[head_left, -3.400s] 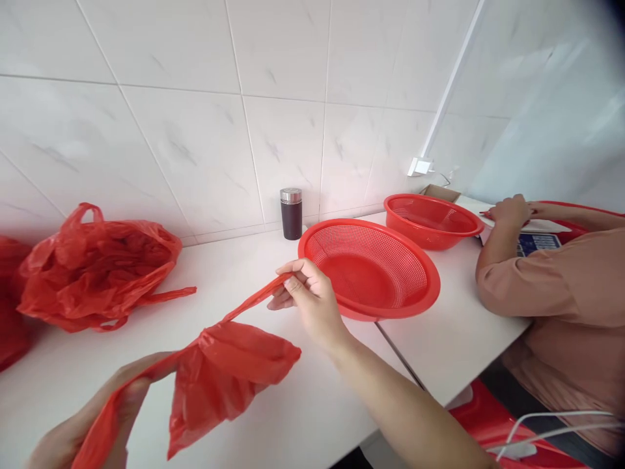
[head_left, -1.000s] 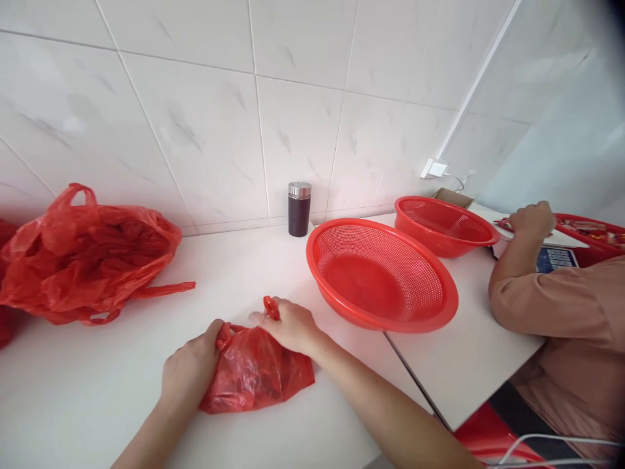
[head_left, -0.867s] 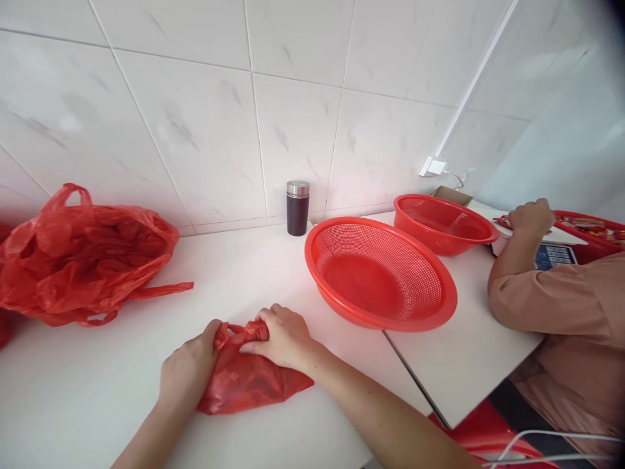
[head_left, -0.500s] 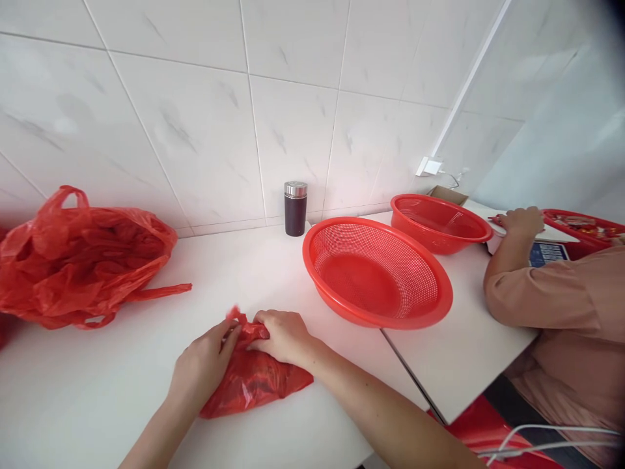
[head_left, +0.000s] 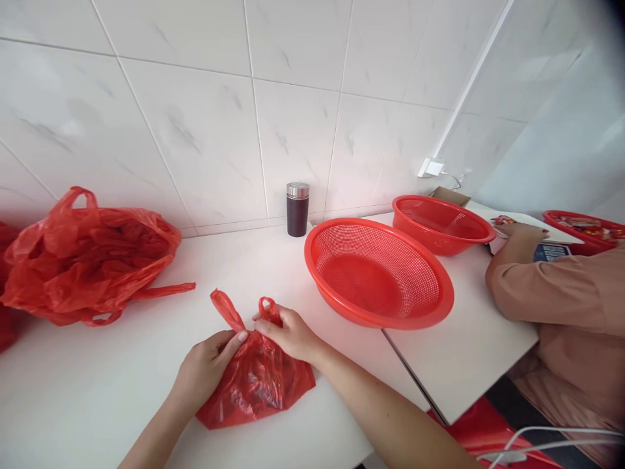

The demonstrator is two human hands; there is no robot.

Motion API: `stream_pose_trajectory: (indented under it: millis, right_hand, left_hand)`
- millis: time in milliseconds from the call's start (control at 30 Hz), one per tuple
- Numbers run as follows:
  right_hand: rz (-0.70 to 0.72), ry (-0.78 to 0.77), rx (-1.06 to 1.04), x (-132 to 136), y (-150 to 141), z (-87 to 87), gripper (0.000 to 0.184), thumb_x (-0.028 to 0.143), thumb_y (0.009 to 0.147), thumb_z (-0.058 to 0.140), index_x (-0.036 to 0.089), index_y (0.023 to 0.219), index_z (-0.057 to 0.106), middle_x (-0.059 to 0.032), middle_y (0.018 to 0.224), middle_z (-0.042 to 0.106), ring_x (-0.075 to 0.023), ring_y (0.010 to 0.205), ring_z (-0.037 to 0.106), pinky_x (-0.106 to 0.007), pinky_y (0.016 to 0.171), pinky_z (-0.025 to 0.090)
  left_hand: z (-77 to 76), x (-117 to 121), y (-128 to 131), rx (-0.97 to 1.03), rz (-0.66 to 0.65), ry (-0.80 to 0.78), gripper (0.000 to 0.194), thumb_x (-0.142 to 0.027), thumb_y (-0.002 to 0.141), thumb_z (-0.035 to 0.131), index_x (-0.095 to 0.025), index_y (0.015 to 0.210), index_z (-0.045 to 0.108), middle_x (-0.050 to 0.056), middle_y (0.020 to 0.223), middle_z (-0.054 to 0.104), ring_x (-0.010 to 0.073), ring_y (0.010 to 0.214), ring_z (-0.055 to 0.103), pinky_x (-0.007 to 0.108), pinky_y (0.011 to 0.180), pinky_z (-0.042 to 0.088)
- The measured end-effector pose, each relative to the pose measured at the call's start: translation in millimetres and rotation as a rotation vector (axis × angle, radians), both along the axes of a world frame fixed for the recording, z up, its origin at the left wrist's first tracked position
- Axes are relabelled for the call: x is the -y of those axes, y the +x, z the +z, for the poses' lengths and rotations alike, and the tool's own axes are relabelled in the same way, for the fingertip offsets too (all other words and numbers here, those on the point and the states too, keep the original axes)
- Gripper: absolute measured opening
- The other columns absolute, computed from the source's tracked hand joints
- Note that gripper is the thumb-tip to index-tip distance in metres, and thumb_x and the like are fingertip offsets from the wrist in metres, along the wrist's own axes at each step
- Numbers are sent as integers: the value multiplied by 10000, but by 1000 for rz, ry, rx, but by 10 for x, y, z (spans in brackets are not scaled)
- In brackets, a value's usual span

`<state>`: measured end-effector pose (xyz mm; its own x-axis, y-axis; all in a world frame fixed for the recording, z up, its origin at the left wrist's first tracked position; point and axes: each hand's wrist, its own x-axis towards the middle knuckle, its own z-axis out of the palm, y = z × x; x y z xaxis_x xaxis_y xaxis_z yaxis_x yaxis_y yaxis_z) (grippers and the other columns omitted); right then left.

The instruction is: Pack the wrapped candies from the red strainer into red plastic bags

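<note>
A red plastic bag [head_left: 258, 384] with something inside rests on the white table in front of me; its contents cannot be made out through the film. My left hand [head_left: 208, 365] pinches the gathered neck of the bag on its left side, thumb on top. On the other side of the neck, my right hand [head_left: 288, 333] is closed on the plastic below one handle loop. Both handles stick up above my fingers, the left one as a long strip, the right one as a small loop.
A red perforated basket [head_left: 378, 280] stands to the right, with another red basket [head_left: 439, 228] behind it. A dark tumbler [head_left: 297, 212] is by the tiled wall. Left lies a large open red bag [head_left: 92, 260] stuffed with red plastic. A co-worker's arm [head_left: 512, 254] reaches over a scale at right.
The bag's neck has been drawn up and its two handles now stand apart above my hands. The co-worker's hand has lowered over the scale.
</note>
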<state>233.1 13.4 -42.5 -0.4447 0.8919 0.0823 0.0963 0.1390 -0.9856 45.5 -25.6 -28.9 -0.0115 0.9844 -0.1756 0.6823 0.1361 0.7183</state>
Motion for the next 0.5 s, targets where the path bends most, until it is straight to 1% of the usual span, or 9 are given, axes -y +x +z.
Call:
stream_pose_trajectory:
  millis: [67,100,167,233,267,333,433,500]
  right_hand:
    - [62,-77,-212,17,8,45,414,549,909,478,183,964,665,-29,907,652,-165,887,621,-293,830,460]
    - [88,-105,-293,25,3,68,421,540,923,459,173,920,667,-28,866,639,-157,854,614,-288,822,456]
    - [123,-143,-445,44,-20,103,412,516,934,461,166,822,646,-26,835,614,-145,818,591,-283,823,441]
    - [151,-199,-592,64,-54,116,408,505,931,476,168,731,588,-29,822,592,-141,800,562,-284,822,427]
    - [158,-236,-653,72,-71,114,411,507,926,486,172,697,551,-28,802,578,-139,783,545,-284,810,422]
    - [140,-308,-717,82,-97,106,420,519,914,503,181,665,482,-14,733,534,-131,723,498,-274,752,404]
    - [28,-336,-701,65,-102,108,462,544,888,536,189,626,400,20,637,424,-108,624,392,-254,650,342]
    - [-35,-334,-668,33,-87,126,497,567,866,554,192,601,364,33,612,356,-102,590,332,-256,607,299]
  left_hand:
    - [40,14,-29,191,19,-36,443,-632,812,503,-222,844,670,12,743,672,242,779,647,307,707,488]
    - [65,22,-41,295,55,-55,449,-624,796,540,-215,918,681,26,817,692,253,841,656,316,750,504]
    - [113,42,-57,479,149,-89,491,-608,775,587,-214,1055,674,54,966,711,267,933,661,337,818,521]
    - [139,58,-67,624,219,-115,500,-589,767,614,-223,1104,667,63,1000,722,266,918,675,339,799,542]
    - [141,61,-72,679,244,-120,489,-577,760,631,-225,1097,672,59,972,732,261,881,684,331,766,552]
    - [122,49,-91,740,304,-120,460,-564,732,670,-214,1031,694,48,851,742,247,769,692,303,663,558]
    - [71,-14,-162,729,482,-70,430,-570,671,724,-193,876,698,20,675,709,211,618,662,262,535,526]
    - [45,-67,-222,694,570,-17,409,-558,644,750,-187,800,679,2,620,683,177,560,628,233,497,501]
